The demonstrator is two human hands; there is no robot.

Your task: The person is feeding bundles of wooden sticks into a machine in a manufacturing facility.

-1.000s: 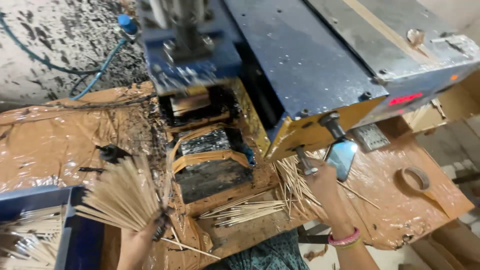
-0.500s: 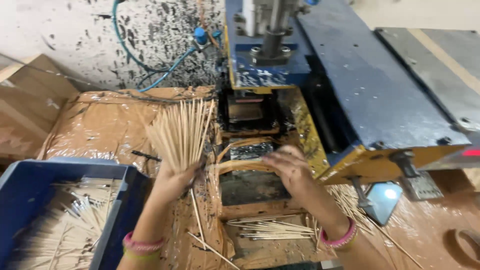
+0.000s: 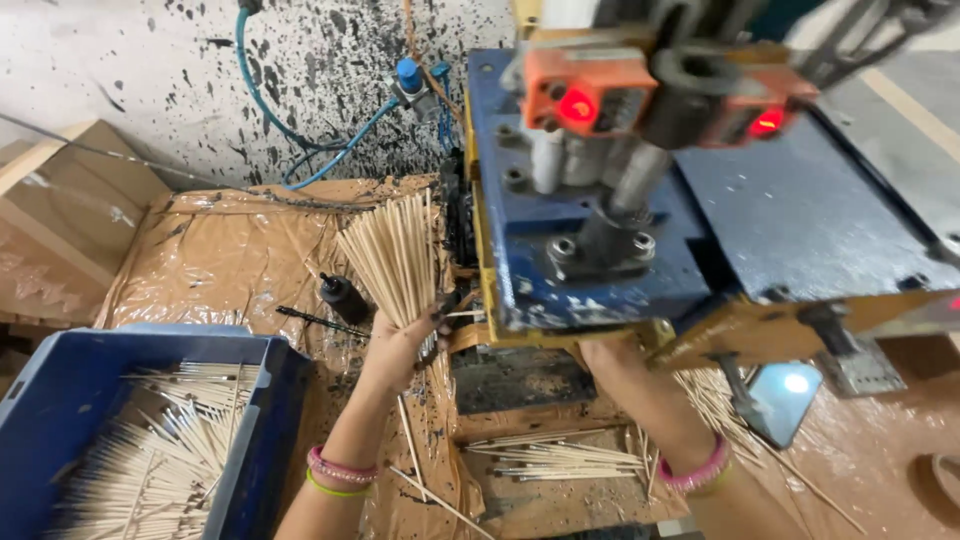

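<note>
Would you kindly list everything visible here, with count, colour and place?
bundle of sticks: one, pale tan, fanned upright in the left hand
blue crate: one, lower left, holding loose pale sticks
machine: one, blue and yellow, two red lights, upper right
loose sticks: a pile, pale, on the tray below the machine
small bottle: one, black, on the brown plastic sheet
hoses: blue, along the spattered wall
left hand: grips the bundle
right hand: mostly hidden under the machine

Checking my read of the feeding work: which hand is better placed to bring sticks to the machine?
Left, probably. The left hand already grips a fanned bundle of sticks beside the machine; the right hand is hidden beneath it.
</note>
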